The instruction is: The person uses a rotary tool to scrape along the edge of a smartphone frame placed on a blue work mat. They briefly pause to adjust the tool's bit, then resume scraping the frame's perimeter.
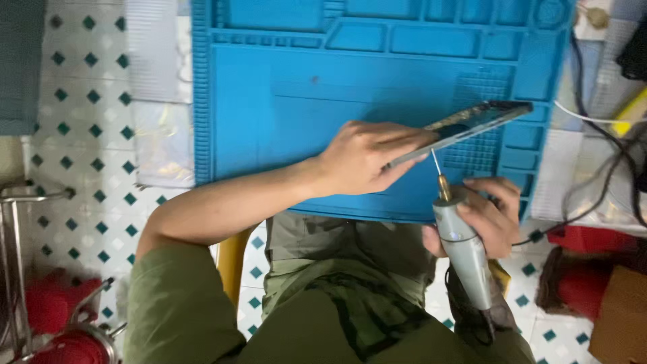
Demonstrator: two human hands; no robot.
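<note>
phone (465, 125): thin, dark, opened face showing, tilted edge-up, gripped in left hand (360, 158) | rotary tool (461, 246): grey pen-shaped, brass collet, thin bit touching phone's lower edge, held in right hand (495, 216)

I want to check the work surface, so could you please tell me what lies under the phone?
The blue mat lies under the raised phone, with its grid patch showing. The left hand covers the phone's near end.

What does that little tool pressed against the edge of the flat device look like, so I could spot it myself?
Start at the big blue work mat. Over its near right corner the left hand holds a thin flat device tilted on edge. Just below it, the right hand grips the grey pen-shaped rotary tool: a brass collar and a fine needle bit pointing up at the device's edge.
</note>
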